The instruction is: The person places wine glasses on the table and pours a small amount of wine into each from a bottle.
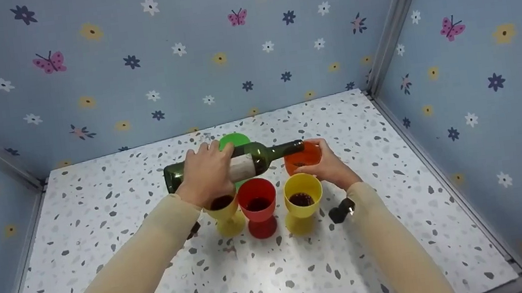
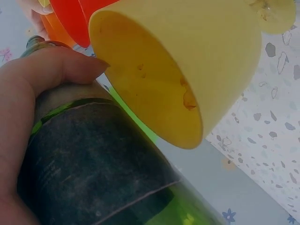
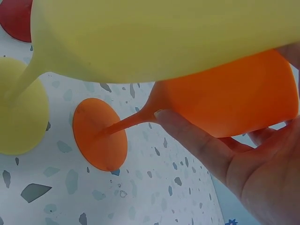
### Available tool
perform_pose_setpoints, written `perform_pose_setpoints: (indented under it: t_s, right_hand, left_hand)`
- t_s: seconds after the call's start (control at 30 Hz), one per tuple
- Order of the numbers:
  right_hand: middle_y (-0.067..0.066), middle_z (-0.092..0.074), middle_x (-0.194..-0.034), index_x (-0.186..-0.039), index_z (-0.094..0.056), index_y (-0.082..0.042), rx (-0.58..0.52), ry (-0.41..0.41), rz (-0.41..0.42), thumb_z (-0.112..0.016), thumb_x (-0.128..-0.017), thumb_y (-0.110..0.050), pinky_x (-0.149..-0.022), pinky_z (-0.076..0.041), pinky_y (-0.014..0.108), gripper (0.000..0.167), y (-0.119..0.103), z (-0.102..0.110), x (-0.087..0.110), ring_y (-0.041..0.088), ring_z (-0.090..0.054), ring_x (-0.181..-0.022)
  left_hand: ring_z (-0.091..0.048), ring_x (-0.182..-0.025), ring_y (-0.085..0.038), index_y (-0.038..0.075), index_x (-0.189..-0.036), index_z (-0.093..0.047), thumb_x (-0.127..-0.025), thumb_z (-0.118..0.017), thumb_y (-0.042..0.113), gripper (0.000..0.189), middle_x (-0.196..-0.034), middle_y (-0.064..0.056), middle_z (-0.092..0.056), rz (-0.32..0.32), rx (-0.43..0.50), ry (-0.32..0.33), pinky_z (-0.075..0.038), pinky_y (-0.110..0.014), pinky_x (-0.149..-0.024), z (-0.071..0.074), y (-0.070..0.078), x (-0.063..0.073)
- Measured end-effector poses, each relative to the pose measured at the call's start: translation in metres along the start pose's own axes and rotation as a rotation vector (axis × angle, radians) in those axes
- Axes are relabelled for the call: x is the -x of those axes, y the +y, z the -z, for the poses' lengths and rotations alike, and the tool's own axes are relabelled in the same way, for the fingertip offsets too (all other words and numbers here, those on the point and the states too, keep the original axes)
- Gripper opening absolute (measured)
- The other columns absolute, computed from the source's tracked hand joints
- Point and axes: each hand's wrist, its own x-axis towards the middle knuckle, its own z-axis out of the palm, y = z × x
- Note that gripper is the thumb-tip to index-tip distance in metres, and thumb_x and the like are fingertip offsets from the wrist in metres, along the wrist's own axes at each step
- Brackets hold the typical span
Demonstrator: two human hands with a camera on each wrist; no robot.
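Observation:
My left hand (image 1: 208,169) grips a green wine bottle (image 1: 262,158) with a pale label, tipped nearly level. Its dark neck reaches right, with the mouth over the rim of an orange goblet (image 1: 311,154). Around that goblet's bowl curl the fingers of my right hand (image 1: 330,165); in the right wrist view its thin stem and round foot (image 3: 100,134) show below. Nearest me stand a yellow goblet (image 1: 231,220), a red goblet (image 1: 259,206) and another yellow goblet (image 1: 303,196), each with dark red liquid inside. Behind the bottle, a green goblet (image 1: 234,140) is partly hidden.
The speckled white tabletop (image 1: 134,291) is bounded by blue flowered panels (image 1: 212,77) at the back and both sides. Grey metal framing (image 1: 392,21) runs up the back right corner. Both yellow goblets stand very close to my wrists.

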Motion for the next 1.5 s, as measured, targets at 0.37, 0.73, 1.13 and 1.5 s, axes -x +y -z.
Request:
perform_pose_setpoints:
  t_s: [0.37,0.73,1.13,1.5]
  right_hand:
    - [0.003,-0.049,-0.140,-0.145,-0.029,-0.029,0.018,0.008,-0.041,-0.087,-0.075,-0.035,-0.097,-0.046,0.047,0.091,-0.001,-0.003,-0.001,0.026,-0.049,-0.124]
    - [0.003,-0.045,-0.143,-0.147,-0.028,-0.029,0.019,0.008,-0.044,-0.086,-0.075,-0.036,-0.100,-0.044,0.049,0.093,-0.001,-0.001,0.001,0.027,-0.046,-0.126]
    - [0.006,-0.043,-0.144,-0.148,-0.027,-0.028,0.027,-0.003,-0.065,-0.085,-0.077,-0.033,-0.095,-0.048,0.047,0.092,-0.007,0.004,0.001,0.029,-0.046,-0.124]
    - [0.005,-0.043,-0.145,-0.150,-0.025,-0.027,0.036,-0.020,-0.049,-0.087,-0.073,-0.040,-0.097,-0.047,0.046,0.099,-0.003,0.004,0.002,0.028,-0.047,-0.124]
  left_hand:
    - [-0.055,-0.102,-0.038,0.011,-0.134,-0.050,-0.064,-0.080,0.035,0.080,-0.124,-0.021,-0.057,0.065,0.108,0.005,-0.046,-0.062,-0.085,-0.001,-0.008,0.006]
    - [-0.056,-0.104,-0.039,0.008,-0.145,-0.045,-0.066,-0.079,0.038,0.091,-0.128,-0.023,-0.056,0.151,0.293,0.081,-0.049,-0.059,-0.084,0.000,-0.021,0.014]
    - [-0.056,-0.102,-0.039,0.006,-0.143,-0.046,-0.064,-0.083,0.039,0.094,-0.124,-0.023,-0.056,0.237,0.339,0.135,-0.049,-0.059,-0.081,0.005,-0.046,0.034]
    - [-0.055,-0.100,-0.038,0.004,-0.144,-0.045,-0.065,-0.082,0.036,0.093,-0.120,-0.022,-0.057,0.297,0.359,0.147,-0.049,-0.059,-0.082,-0.001,-0.064,0.055]
